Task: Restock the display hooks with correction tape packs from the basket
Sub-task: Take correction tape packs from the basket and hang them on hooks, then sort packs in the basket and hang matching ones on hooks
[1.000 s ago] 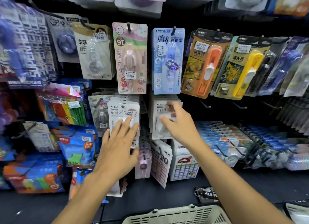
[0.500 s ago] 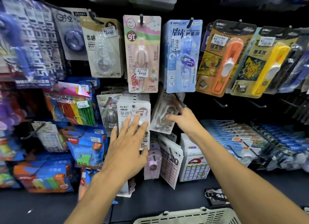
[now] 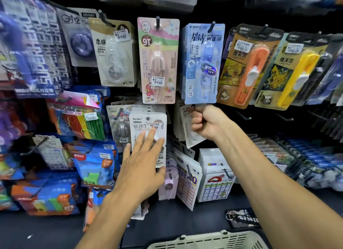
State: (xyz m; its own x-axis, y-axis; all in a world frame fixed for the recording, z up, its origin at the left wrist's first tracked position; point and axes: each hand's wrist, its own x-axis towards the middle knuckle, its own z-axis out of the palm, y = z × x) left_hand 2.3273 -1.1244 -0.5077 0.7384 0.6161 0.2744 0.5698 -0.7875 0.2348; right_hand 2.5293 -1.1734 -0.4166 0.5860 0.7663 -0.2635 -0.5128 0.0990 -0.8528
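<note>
Two hands (image 3: 143, 167) (one basket (image 3: 209, 240)), eight top-row packs (image 3: 158, 60).

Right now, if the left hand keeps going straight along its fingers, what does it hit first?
The left hand already lies flat on the white BoBo pack. Fingers point up along it; next above is probably the pink My Melody pack, though depth is unclear.

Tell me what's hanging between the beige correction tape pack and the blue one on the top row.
The pink My Melody pack hangs on its own hook between the beige pack and the blue pack, seen in the head view.
</note>
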